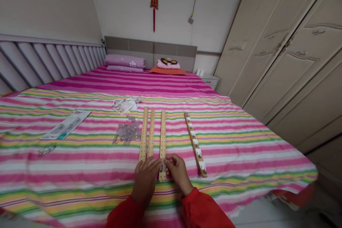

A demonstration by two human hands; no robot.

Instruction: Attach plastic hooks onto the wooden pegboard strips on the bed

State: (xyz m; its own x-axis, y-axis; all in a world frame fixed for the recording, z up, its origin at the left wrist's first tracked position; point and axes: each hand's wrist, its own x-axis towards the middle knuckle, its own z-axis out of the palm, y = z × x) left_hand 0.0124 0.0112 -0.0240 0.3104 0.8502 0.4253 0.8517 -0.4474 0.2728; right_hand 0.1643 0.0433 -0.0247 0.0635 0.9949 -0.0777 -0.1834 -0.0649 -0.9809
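Note:
Over the near end of a perforated wooden strip (pixel 162 131), my right hand (pixel 178 172) pinches a small clear plastic bag (pixel 163 166) with something dark inside. My left hand (pixel 146 177) meets the bag from the other side, its fingertips closed on the bag's edge and its outer fingers lying across the near ends of two more wooden strips (pixel 143 133). Fingers partly cover the bag's contents. To the right lies a wooden strip with several white-backed hooks (pixel 196 142) fixed along it in a row.
A pile of small clear bags (pixel 127 130) lies left of the strips, with crumpled packaging (pixel 125 105) beyond. Farther left are a long flat package (pixel 66 124) and a loose clear wrapper (pixel 47 149). Striped cloth covers the bed; wardrobes (pixel 280 50) stand on the right.

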